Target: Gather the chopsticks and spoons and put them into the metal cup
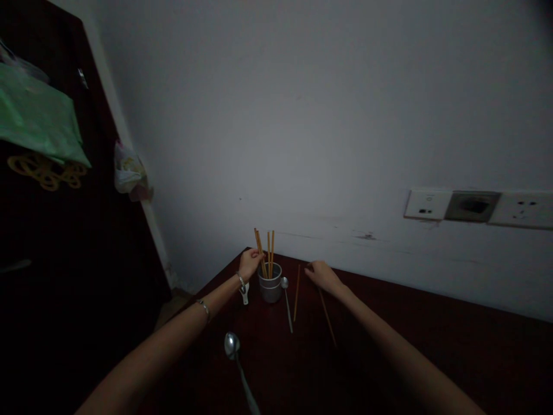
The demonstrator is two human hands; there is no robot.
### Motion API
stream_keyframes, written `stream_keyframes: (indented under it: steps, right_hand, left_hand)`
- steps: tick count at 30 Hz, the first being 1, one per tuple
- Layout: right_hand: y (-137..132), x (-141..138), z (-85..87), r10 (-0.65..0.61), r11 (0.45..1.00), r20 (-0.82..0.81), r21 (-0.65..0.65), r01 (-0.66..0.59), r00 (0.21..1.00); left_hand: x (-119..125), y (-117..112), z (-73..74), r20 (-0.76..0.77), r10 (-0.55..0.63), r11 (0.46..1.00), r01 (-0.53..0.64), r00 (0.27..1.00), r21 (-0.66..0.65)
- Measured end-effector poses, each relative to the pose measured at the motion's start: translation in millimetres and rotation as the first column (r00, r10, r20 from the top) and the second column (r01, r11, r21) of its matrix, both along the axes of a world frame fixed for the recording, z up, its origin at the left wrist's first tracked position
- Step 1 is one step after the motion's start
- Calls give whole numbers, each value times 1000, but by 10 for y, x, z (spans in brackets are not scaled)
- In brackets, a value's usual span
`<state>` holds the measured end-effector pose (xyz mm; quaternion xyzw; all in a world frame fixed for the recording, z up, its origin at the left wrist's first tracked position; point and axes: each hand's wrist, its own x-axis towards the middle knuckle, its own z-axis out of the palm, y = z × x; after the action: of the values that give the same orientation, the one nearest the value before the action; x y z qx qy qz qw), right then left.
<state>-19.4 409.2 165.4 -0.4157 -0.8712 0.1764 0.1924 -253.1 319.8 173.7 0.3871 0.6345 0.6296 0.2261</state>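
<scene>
My left hand (250, 263) is closed on chopsticks (261, 252) that lean in a grey metal cup (271, 292). Two more chopsticks stand upright in the same cup, to the right of the held ones. My right hand (323, 276) is low over the table with bent fingers, a small gap at the tips and nothing visible between them. Its palm covers the upper end of one loose chopstick (327, 318). Left of its fingertips lies another chopstick (296, 294). Beside the cup rests a thin long-handled spoon (287, 305).
A larger metal spoon (232, 346) lies nearer on the dark red table (276, 369). A small white utensil (245, 295) sits left of the cup, partly behind my wrist. The wall (302, 144) rises behind, with sockets (475, 206). Bags (128, 170) hang by the dark door (86, 259).
</scene>
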Motion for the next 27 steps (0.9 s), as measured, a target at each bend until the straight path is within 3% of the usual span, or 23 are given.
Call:
stream_keyframes:
  steps: [4, 10, 13, 15, 18, 21, 27]
  right_hand:
    - [-55, -61, 237, 63, 997, -57, 44, -61, 996]
    - [-283, -83, 657, 116, 990, -251, 110, -91, 961]
    - [-593, -167, 850, 251, 965, -413, 39, -258, 876]
    - [-831, -253, 938, 327, 912, -525, -44, -408, 786]
    - [-1128, -390, 980, 347, 878, -613, -53, -476, 710]
    - [-1332, -481, 907, 354, 842, -637, -102, -530, 685]
    - [-1718, -503, 558, 265, 642, -652, -430, -634, 711]
  left_hand:
    - [-23, -40, 248, 42, -5, 993, 0, 999, 117]
    - [12, -321, 994, 77, -22, 944, -5, 997, 330]
    - [100, -544, 1310, 64, -7, 935, -16, 998, 355]
    - [190, -703, 1411, 64, -55, 951, 33, 996, 309]
    - [340, -949, 1392, 75, -182, 968, 165, 981, 190]
    - [460, -1200, 1250, 106, -267, 963, 262, 958, 58]
    - [544, -1649, 901, 164, -208, 971, 223, 964, -81]
